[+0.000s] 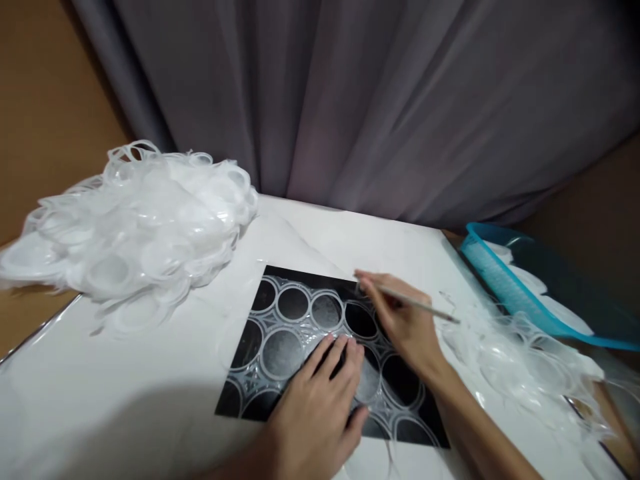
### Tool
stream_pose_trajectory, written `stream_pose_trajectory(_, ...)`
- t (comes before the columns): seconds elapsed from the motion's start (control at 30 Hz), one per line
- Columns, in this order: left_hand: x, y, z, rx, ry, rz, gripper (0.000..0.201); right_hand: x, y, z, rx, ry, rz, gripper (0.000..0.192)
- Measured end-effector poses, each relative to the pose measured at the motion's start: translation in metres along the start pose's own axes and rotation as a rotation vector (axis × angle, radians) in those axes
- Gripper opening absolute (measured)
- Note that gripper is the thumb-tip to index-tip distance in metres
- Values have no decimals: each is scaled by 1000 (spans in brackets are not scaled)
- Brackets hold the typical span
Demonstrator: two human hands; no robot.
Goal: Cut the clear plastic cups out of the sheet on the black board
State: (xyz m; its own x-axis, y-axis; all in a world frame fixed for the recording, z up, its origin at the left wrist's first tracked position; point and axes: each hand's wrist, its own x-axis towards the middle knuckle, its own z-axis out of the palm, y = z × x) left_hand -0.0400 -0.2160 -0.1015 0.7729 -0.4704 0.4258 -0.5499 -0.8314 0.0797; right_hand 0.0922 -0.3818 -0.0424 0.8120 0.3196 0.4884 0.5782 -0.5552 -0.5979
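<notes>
Right hand (405, 323) pinches a thin tool (417, 303) in closed grip; left hand (320, 407) presses flat, fingers spread, on plastic sheet (295, 333).

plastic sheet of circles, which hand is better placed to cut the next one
Right hand, probably: it grips the thin tool over the plastic sheet, while the left hand lies flat, pinning it.

The left hand (313, 407) presses flat on a clear plastic sheet of circles (300, 333); the right hand (405, 323) pinches a thin tool (415, 303), shaft pointing toward 3 o'clock.
</notes>
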Motion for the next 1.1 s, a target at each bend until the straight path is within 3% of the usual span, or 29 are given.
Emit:
stream_pose_trajectory(0.17,-1,4,-4,46,58,-28,59,-29,-10,20,225,-180,137,23)
stream_pose_trajectory(0.33,-9,11,2,94,115,-214,75,-32,-7,15,308,-248,153,18)
stream_pose_trajectory(0.6,-12,15,-2,62,138,-272,67,-32,-6,12,462,-384,293,18)
stream_pose_trajectory(0.8,-13,12,-11,77,62,-258,70,-31,-2,11,479,-471,322,19)
stream_pose_trajectory(0.97,-12,14,-11,88,63,-283,70,-30,-8,11,448,-446,232,18)
stream_pose_trajectory(1.1,-11,17,-10,106,58,-282,72,-35,-9,10,271,-447,-72,23)
